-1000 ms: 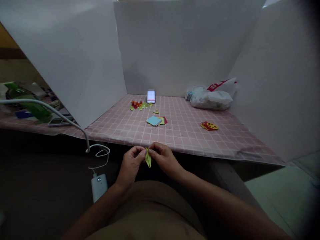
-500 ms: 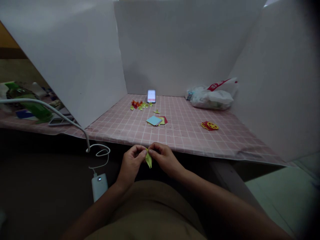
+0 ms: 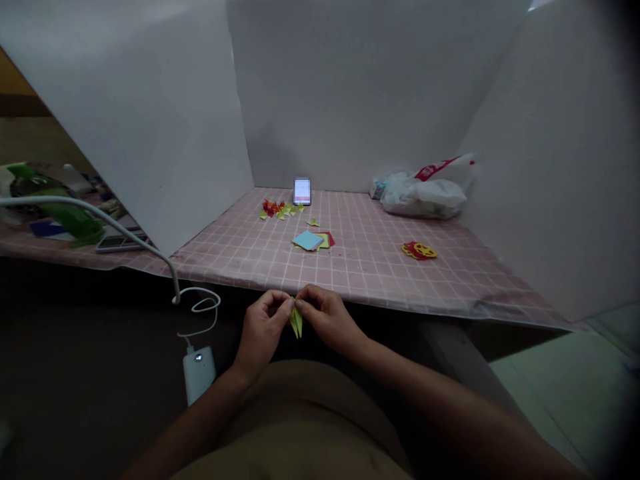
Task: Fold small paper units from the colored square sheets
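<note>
Between my fingertips, just off the table's front edge, is a folded yellow-green origami paper with two narrow points hanging down. My left hand pinches its upper left side, thumb against fingers. My right hand pinches the upper right side the same way. The top of the paper is partly hidden by my fingers. Beyond my hands lies a stack of square coloured paper, light blue uppermost, with yellow and red sheets showing. A small yellow-green folded piece sits just behind the stack.
Red, orange and yellow folded pieces cluster before a lit phone. Red and yellow cut-outs lie to the right, a white plastic bag behind them. White panels enclose the table. A cabled power bank is at lower left.
My fingers have shifted very slightly on the folded paper, and its two points hang a little straighter and lower. Everything on the table stays where it was.
</note>
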A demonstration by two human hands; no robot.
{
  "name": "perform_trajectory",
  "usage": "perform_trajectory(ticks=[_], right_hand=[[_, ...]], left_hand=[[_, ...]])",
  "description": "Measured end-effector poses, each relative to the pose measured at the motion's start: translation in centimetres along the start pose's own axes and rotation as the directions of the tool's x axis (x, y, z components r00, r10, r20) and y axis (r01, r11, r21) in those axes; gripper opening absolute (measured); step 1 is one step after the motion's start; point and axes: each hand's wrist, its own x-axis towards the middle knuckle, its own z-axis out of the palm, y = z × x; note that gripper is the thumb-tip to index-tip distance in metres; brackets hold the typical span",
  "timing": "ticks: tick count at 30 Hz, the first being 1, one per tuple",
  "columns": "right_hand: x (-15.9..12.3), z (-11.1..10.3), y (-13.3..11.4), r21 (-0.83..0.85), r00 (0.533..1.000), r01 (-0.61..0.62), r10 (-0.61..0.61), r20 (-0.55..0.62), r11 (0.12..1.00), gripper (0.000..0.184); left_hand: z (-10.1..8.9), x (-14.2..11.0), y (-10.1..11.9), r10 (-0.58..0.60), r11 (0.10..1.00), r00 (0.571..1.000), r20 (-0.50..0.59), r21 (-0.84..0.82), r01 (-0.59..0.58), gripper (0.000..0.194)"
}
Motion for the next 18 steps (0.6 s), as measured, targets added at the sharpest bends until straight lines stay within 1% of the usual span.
perform_trajectory(ticks=[3,10,14,18], right_hand=[[-0.06,0.08,-0.1,-0.011,1.0,0.007,-0.007,0.003,1.0,0.013],[-0.13,0.06,-0.27,-0.026,1.0,0.017,-0.017,0.001,1.0,0.014],[-0.09,0.02,-0.08,-0.048,1.0,0.031,-0.03,0.006,0.998,0.014],[-0.1,-0.01,0.02,-0.078,0.999,0.046,-0.044,0.03,0.996,0.014]], left_hand=[[-0.03,-0.08,-0.09,0.001,1.0,1.0,-0.008,0.014,-0.001,0.018],[-0.13,-0.07,-0.47,-0.013,0.999,1.0,0.023,-0.035,0.014,0.02],[-0.23,0.1,-0.54,-0.009,1.0,1.0,0.022,-0.017,0.01,0.02],[-0.21,0.1,-0.49,0.008,1.0,1.0,-0.005,0.015,-0.008,0.019]])
